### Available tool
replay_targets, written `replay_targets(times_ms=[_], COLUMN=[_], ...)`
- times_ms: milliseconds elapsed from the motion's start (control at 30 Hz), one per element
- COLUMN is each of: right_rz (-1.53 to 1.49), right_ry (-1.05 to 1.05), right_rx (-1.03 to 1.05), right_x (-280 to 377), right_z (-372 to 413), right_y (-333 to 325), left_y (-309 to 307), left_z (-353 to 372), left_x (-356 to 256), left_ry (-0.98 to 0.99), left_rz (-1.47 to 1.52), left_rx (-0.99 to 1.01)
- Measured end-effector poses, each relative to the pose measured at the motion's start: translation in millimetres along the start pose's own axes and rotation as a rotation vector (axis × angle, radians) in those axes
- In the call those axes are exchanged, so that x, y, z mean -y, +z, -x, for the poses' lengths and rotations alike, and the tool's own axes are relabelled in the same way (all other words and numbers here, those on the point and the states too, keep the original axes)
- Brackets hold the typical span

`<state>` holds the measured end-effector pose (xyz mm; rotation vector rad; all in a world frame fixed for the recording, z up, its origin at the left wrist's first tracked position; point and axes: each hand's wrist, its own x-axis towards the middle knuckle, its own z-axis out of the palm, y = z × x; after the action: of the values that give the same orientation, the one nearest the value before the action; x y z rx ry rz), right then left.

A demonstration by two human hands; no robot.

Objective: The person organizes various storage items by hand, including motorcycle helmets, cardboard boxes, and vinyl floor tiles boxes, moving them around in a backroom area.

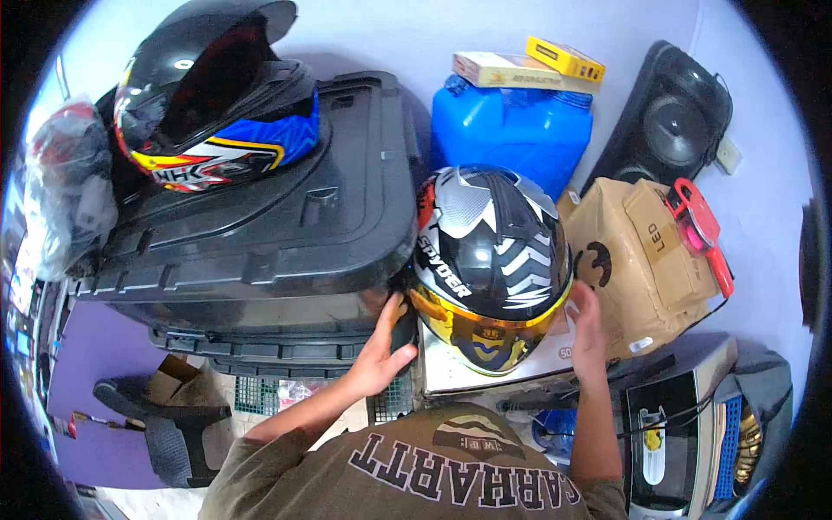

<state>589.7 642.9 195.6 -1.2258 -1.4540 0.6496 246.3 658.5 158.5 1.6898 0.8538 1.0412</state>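
A black, white and red full-face helmet [498, 234] marked SPYDER, with a gold mirrored visor, rests on a white box [446, 368] in front of me. My left hand [383, 351] is beside the helmet's lower left side, thumb spread and fingers stretched up between it and the black bin. At the opposite side, my right hand [588, 325] has its fingertips right at the visor's edge, fingers apart and slightly curved. Neither hand is wrapped around the helmet; some fingertips are partly hidden.
At left, a large black lidded bin [260, 234] bears another helmet [217, 104]. Behind the SPYDER helmet stands a blue jug [511, 130] topped by flat boxes [529, 74]. To the right are a brown package [615, 260], a red-handled item [702, 230] and a speaker [676, 121].
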Motion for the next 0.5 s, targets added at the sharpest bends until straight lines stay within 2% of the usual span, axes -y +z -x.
replay_targets(times_ms=[33,100,133,167,200,267,367,400,433,467,500], right_rz=[-0.006,-0.63,-0.767,-0.771,-0.865,-1.052,-0.996,-0.949,-1.071,-1.01,-0.949], right_ry=[-0.011,0.254,0.291,0.283,0.333,0.392,0.475,0.426,0.349,0.326,0.3], right_rx=[0.012,-0.132,-0.079,-0.05,-0.002,0.182,-0.03,-0.153,-0.067,-0.082,-0.098], right_x=[-10,-20,-14,-18,-29,-33,-30,-32,-45,-76,-87], right_z=[-11,-34,-42,-46,-48,-51,-51,-48,-47,-38,-36], right_y=[8,24,30,34,37,37,33,29,17,-6,-19], left_y=[3,10,17,23,27,35,48,59,72,83,93], left_z=[-8,-22,-28,-32,-35,-36,-34,-30,-26,-19,-13], left_x=[-12,-7,-8,-5,-8,-13,-34,-32,-30,-48,-62], left_ry=[-0.044,-0.019,-0.009,0.0,-0.051,-0.065,-0.069,-0.026,0.019,0.003,0.064], left_rz=[0.071,-0.048,0.012,0.073,0.114,0.048,0.099,0.038,-0.024,0.003,-0.118], left_rx=[-0.007,-0.076,-0.107,-0.143,-0.161,-0.21,-0.209,-0.21,-0.215,-0.191,-0.205])
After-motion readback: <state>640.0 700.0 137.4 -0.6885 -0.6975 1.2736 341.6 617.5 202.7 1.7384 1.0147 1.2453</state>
